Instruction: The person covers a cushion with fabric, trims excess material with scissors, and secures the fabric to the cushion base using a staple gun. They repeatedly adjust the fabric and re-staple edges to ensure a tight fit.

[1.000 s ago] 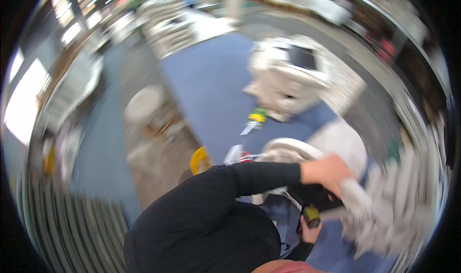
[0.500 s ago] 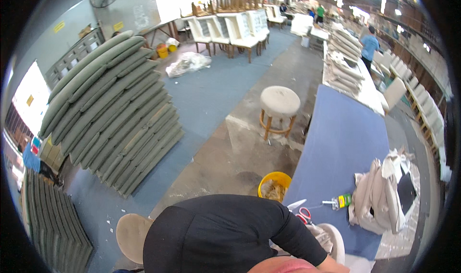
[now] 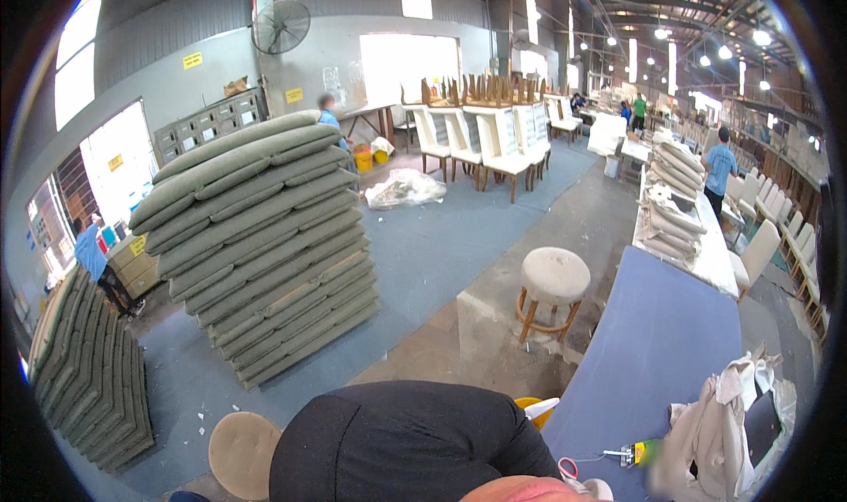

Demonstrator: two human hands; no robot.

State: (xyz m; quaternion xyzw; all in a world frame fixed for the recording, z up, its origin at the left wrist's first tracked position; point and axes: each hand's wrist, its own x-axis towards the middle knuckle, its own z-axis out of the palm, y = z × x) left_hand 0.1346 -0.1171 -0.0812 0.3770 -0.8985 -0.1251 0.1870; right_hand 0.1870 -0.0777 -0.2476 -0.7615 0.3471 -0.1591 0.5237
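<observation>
A black sleeve [image 3: 397, 440] bends across the lower edge, its elbow toward the blue-covered table [image 3: 644, 343]. Neither of my hands shows in the head view. Closest to the sleeve is a pair of scissors with red handles [image 3: 569, 468], lying at the table's near left edge and partly cut off by the frame. To its right lies a small yellow and green bottle [image 3: 631, 454] with a thin nozzle, its right end blurred. A heap of beige fabric covers [image 3: 706, 440] rests beside the bottle, with a dark piece showing in it.
Tall stacks of grey-green cushions [image 3: 265, 255] stand on the left. A round stool [image 3: 554, 277] and a yellow bucket [image 3: 535, 407] are left of the table. Cream chairs [image 3: 503, 145] stand at the back. People in blue [image 3: 721, 164] are farther off.
The view has tilted up, so the table things sit lower in it. The bare wrist beyond the black sleeve has left the picture. A person behind the cushion stack now shows.
</observation>
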